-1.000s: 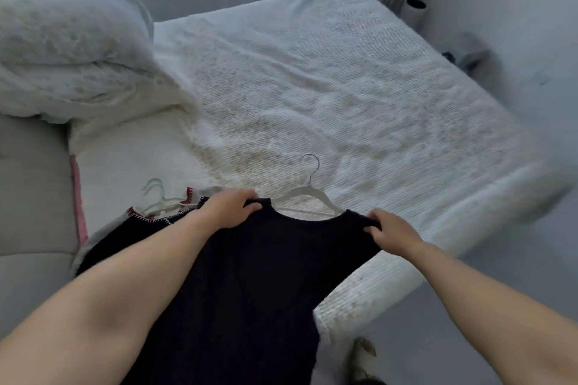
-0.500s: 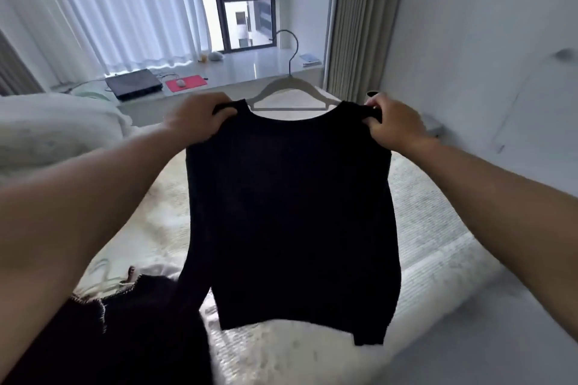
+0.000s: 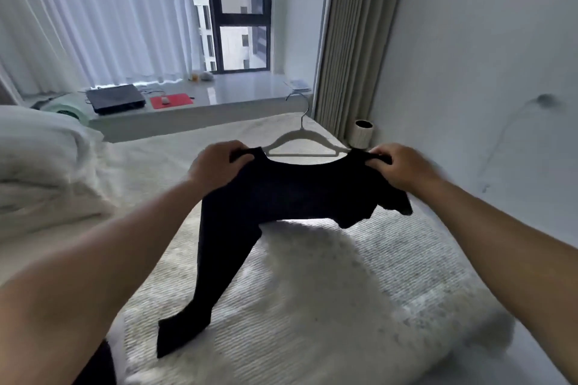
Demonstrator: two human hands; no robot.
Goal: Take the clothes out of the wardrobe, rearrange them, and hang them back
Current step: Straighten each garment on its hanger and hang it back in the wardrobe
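Black top [image 3: 291,194] on a white hanger [image 3: 305,147] held above the bed [image 3: 359,284], left shoulder pinched in the left hand [image 3: 215,166] grip, right shoulder pinched in the right hand [image 3: 403,169] grip, one sleeve trailed onto the bed, pillow [image 3: 43,162] left of the top, window ledge [image 3: 237,94] beyond it

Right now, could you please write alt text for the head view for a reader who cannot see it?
Two bare hands, left hand and right hand, hold a black top by its shoulders on a white hanger above a white bed. One sleeve trails onto the bedspread. Behind are a windowsill, curtains and a window.
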